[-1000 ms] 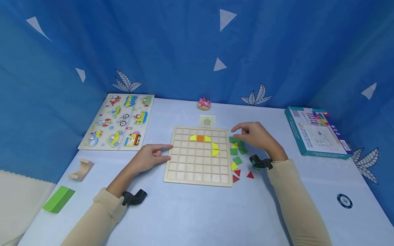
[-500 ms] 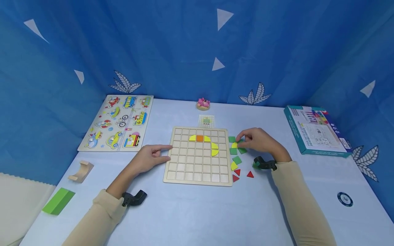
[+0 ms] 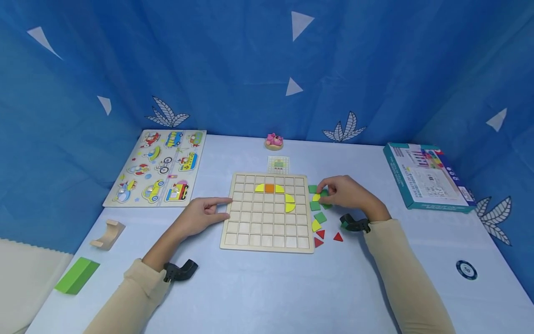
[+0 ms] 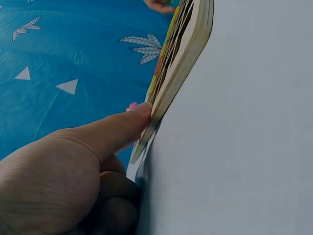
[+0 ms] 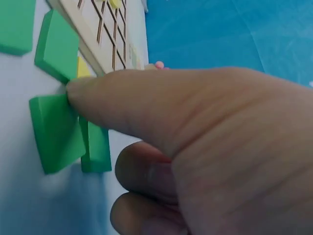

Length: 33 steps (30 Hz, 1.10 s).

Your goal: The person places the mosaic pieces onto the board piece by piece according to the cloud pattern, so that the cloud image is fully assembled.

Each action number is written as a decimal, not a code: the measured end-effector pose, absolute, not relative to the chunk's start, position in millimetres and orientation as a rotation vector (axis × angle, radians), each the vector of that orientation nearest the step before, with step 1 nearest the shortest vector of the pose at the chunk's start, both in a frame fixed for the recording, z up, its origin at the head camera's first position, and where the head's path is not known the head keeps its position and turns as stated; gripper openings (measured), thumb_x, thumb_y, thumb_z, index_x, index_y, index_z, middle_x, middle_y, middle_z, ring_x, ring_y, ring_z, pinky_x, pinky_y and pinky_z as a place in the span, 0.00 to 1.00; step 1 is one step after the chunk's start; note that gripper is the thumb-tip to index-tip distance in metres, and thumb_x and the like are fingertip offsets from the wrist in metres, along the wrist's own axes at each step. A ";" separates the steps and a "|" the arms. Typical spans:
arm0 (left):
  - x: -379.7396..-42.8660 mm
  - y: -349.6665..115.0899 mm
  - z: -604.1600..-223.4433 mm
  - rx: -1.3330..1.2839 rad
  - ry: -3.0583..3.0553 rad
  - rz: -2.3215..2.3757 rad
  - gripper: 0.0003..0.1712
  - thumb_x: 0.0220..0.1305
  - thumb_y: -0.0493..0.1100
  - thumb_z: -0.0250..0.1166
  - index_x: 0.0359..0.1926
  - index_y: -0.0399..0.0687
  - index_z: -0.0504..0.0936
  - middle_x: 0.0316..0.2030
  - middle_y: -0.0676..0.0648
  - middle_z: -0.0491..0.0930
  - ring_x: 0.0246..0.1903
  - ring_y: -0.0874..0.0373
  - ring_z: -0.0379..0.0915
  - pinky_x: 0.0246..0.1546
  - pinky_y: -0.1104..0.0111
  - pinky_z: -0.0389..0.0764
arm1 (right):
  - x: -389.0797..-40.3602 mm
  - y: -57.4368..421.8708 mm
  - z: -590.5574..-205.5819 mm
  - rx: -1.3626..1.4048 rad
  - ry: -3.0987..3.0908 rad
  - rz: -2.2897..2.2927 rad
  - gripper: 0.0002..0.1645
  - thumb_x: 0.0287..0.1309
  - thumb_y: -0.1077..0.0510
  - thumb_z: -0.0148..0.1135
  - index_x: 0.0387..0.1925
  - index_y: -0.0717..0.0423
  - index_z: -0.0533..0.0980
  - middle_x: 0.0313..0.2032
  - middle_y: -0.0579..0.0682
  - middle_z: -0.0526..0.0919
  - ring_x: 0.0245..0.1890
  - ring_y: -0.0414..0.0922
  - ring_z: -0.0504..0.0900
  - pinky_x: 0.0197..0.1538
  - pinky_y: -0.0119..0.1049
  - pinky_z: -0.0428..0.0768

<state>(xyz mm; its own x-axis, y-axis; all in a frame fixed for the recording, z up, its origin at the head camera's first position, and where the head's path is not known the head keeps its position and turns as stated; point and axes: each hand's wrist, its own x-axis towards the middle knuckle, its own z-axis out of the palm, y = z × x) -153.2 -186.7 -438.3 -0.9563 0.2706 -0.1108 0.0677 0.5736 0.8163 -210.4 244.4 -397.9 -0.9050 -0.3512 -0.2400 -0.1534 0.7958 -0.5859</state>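
Note:
A square wooden grid board (image 3: 267, 232) lies on the table, with an orange square tile (image 3: 270, 188) and several yellow rounded tiles (image 3: 289, 203) in its cells. My left hand (image 3: 200, 215) rests at its left edge, index finger and thumb extended against the frame; the left wrist view shows a fingertip on the board's side (image 4: 171, 81). Right of the board, my right hand (image 3: 344, 191) pinches a yellow tile (image 3: 316, 197) among green square tiles (image 3: 314, 205). In the right wrist view the thumb mostly covers that tile, beside a green tile (image 5: 56, 132). The index tip is hidden there.
Red triangles (image 3: 338, 237) and another yellow tile (image 3: 316, 226) lie nearer me. Behind the board are a pattern card (image 3: 278, 164) and pink figurine (image 3: 274, 141). A vehicle puzzle (image 3: 156, 169), wooden arch (image 3: 108, 234) and green block (image 3: 77, 276) stand left, a box (image 3: 429, 178) right.
My right hand has come down from above the green tiles, and its thumb and index finger have closed in around the yellow tile. The left hand stays at the board's edge.

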 end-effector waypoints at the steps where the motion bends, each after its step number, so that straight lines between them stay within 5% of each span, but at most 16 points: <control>1: -153.2 -186.9 -438.6 0.283 2.582 1.327 0.26 0.63 0.49 0.74 0.61 0.57 0.84 0.15 0.54 0.62 0.17 0.59 0.56 0.23 0.67 0.62 | -210.3 243.6 -397.7 -0.394 2.651 -0.806 0.15 0.57 0.53 0.76 0.46 0.50 0.84 0.21 0.50 0.71 0.24 0.49 0.71 0.27 0.36 0.65; 33: -152.3 -188.2 -438.5 0.324 2.567 1.351 0.25 0.63 0.49 0.74 0.61 0.56 0.84 0.15 0.54 0.61 0.16 0.59 0.56 0.23 0.67 0.61 | -206.4 233.7 -395.0 -0.451 2.778 -0.480 0.17 0.53 0.52 0.73 0.43 0.54 0.83 0.18 0.48 0.72 0.23 0.45 0.72 0.28 0.37 0.67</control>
<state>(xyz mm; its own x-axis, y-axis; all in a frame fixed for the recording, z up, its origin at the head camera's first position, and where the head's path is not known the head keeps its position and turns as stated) -152.3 -188.2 -438.5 -0.9510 0.2949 -0.0927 0.0905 0.5524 0.8287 -206.4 233.7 -395.0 -0.9103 -0.3486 -0.2231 -0.2535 0.8957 -0.3652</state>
